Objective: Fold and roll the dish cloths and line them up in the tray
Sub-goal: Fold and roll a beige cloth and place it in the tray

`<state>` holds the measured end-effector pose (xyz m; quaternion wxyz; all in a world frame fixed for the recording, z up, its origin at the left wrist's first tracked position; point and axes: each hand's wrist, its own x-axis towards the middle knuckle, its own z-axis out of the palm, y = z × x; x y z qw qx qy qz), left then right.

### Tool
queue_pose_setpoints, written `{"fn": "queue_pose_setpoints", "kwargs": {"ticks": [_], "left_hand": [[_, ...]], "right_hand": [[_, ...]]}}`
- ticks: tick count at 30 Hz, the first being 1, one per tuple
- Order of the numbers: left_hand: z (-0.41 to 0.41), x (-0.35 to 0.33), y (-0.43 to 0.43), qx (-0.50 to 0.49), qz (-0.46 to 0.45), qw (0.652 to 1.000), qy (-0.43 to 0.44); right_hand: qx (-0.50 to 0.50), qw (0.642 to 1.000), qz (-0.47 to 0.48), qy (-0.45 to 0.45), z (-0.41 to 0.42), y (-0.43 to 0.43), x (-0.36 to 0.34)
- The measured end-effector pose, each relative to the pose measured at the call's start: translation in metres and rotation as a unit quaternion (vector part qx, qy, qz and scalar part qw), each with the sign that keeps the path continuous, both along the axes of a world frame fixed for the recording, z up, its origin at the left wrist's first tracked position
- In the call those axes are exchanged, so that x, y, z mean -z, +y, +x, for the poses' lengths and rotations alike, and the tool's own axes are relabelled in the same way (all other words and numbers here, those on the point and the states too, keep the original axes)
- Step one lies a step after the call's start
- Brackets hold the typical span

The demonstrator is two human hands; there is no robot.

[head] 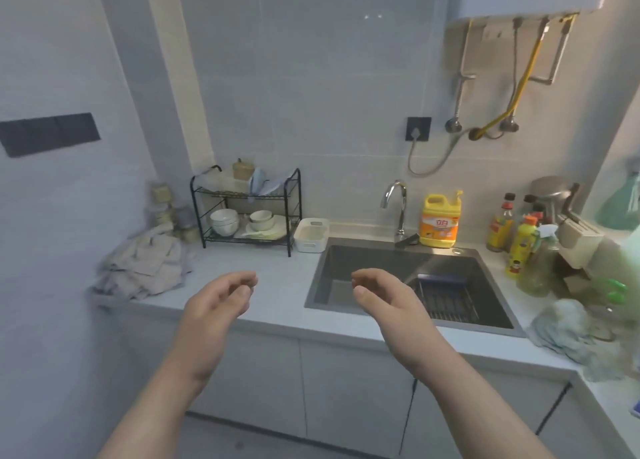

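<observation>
While my left hand and right hand hover empty, fingers loosely curled, I judge folding not begun. Dish cloths heaped at far left of desk; tray beside sink. Next, I reckon: reach left, pull one cloth flat.

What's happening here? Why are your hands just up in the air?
Nothing is being held yet. The left hand and the right hand hover empty above the counter edge, fingers loosely curled. The dish cloths lie in a crumpled heap at the left, and the white tray beside the sink has no cloths in it.
</observation>
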<state>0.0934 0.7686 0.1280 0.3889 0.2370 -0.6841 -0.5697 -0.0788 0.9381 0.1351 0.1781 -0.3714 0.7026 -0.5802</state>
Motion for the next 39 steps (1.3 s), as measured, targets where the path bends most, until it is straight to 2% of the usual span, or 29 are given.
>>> {"fn": "queue_pose_setpoints", "kwargs": {"ticks": [8,14,19,26,33,39], "left_hand": [[0.103,0.000,-0.110,-0.055,0.003,0.998,-0.022],[0.137,0.027,-0.174,-0.056,0.031,0.997,-0.042],[0.128,0.058,-0.235,-0.066,0.063,0.993,-0.073],[0.072,0.090,-0.332,-0.116,0.108,0.979,-0.129],[0.045,0.075,-0.442,-0.180,0.113,0.966,-0.147],[0.049,0.085,-0.523,-0.213,0.134,0.955,-0.157]], "right_hand": [[-0.026,0.999,-0.002,-0.032,0.085,-0.123,0.006],[-0.036,0.998,0.027,-0.046,0.120,-0.187,0.028],[-0.036,0.996,0.058,-0.062,0.100,-0.246,0.051],[-0.073,0.990,0.079,-0.094,0.036,-0.372,0.090],[-0.133,0.981,0.097,-0.107,-0.007,-0.512,0.082],[-0.167,0.971,0.138,-0.101,-0.010,-0.613,0.091]]}}
